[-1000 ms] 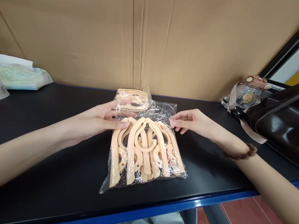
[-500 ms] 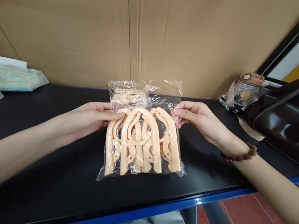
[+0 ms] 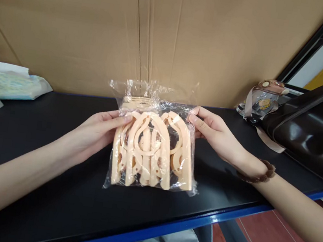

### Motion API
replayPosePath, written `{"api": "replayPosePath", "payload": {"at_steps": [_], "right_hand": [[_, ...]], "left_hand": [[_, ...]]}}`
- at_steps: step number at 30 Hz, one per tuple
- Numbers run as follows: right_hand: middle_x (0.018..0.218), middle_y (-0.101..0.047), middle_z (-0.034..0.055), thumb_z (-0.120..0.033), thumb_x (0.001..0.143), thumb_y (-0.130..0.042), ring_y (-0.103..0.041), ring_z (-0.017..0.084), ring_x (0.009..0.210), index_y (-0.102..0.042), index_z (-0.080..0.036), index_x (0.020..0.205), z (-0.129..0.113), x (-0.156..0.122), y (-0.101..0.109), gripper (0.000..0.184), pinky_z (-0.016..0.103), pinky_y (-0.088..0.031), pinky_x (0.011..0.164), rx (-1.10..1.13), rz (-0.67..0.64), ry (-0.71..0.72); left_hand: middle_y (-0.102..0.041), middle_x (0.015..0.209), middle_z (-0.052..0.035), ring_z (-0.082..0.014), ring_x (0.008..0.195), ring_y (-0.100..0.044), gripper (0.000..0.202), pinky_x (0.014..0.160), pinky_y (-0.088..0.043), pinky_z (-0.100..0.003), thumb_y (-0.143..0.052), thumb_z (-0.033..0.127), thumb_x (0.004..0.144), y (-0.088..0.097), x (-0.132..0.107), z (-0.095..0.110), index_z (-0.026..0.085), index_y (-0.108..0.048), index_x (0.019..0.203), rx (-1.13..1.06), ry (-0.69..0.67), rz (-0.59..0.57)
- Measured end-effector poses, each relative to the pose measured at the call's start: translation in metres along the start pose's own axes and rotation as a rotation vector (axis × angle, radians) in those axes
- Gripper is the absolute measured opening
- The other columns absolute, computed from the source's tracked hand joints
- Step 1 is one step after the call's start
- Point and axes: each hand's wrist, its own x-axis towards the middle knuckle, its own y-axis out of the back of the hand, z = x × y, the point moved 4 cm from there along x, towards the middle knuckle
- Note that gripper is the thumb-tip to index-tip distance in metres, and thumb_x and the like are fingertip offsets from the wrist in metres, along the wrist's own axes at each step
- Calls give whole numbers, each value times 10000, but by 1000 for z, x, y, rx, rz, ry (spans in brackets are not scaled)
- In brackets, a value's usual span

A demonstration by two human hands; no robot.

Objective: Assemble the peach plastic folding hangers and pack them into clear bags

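A clear plastic bag [image 3: 175, 181] full of peach-coloured folding hangers [image 3: 165, 153] is held up between my two hands over the black tabletop. My left hand [image 3: 101, 129] is closed on the bag's left side, its thumb across the front. At the upper right edge, my right hand [image 3: 210, 131] pinches the film between thumb and fingers. The bag's top flares loose and crinkled. Behind it lie more beige pieces [image 3: 137, 101], partly hidden by the film.
A black table [image 3: 64, 199] with a blue front edge stands against a cardboard wall [image 3: 72, 26]. To the left lies a soft white-and-green package [image 3: 20, 84]. A clear bottle with a strap [image 3: 263, 100] and a dark leather bag [image 3: 312, 129] sit at the right.
The bag has tilted more upright, with its lower edge slightly raised and its top film spread wider. The hangers inside have shifted. Both hands keep their hold.
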Motion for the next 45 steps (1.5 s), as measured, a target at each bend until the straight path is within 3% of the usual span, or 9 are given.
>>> {"api": "replayPosePath", "payload": {"at_steps": [2,5,8,11,17,28,34,38,45], "right_hand": [[709,-671,-21,-368,925,-554,-676,109,631,-488,-194,863,1,-2,-6,196,238,-567,630,41,-76,-22],[753,-698,-9,-318,915,-579,-702,129,663,-486,-185,875,1,-6,-18,167,284,-591,659,113,-214,-59],[749,-701,-11,-302,909,-590,-706,127,659,-493,-176,866,2,-8,-21,164,284,-592,652,139,-245,-75],[735,-700,-8,-302,905,-593,-698,120,646,-511,-171,853,2,-7,-18,163,256,-575,619,86,-218,-84],[755,-693,22,-271,891,-609,-675,107,714,-617,-138,802,-9,-7,-9,160,199,-540,609,-107,-98,-9],[754,-713,16,-325,970,-478,-707,143,598,-478,-183,893,-5,-8,-15,161,236,-566,539,104,-138,-26],[779,-687,-7,-285,870,-641,-685,111,680,-555,-177,886,-6,-7,-10,139,206,-566,573,36,-128,-67],[761,-701,-3,-291,821,-694,-685,111,674,-570,-177,857,-3,-7,-7,172,204,-558,580,49,-118,-125],[746,-699,2,-250,749,-754,-677,109,712,-629,-152,778,-6,-6,-3,162,202,-558,613,-23,20,-79]], "left_hand": [[-760,969,-57,-154,788,-711,266,752,-574,-233,-753,332,769,1,0,-1,157,-705,964,-101,-22,56],[-764,916,-70,-179,727,-718,280,680,-603,-269,-745,374,773,-2,-3,-4,150,-697,934,-157,44,4],[-751,988,-87,-218,812,-727,473,706,-614,-308,-779,397,733,-11,-7,-5,167,-642,1123,-116,115,-162],[-741,1039,-42,-213,886,-722,742,735,-612,-309,-843,228,660,-17,-10,-5,258,-495,1315,-34,155,-259],[-749,929,-39,-214,786,-732,717,676,-620,-318,-814,178,679,-13,-9,0,212,-473,1310,88,139,-248],[-716,986,-3,-182,802,-719,712,658,-611,-269,-823,189,647,-7,-5,10,292,-503,1275,161,-34,-118],[-714,940,3,-167,735,-708,673,637,-607,-257,-830,186,634,-9,-11,10,292,-525,1225,137,-47,-93],[-714,1035,-34,-203,771,-714,693,620,-608,-265,-839,204,613,-10,-13,11,296,-529,1226,158,-53,-78],[-710,1044,-6,-220,835,-713,657,656,-616,-301,-834,226,629,-9,-14,14,334,-542,1208,219,-65,-94]]}}
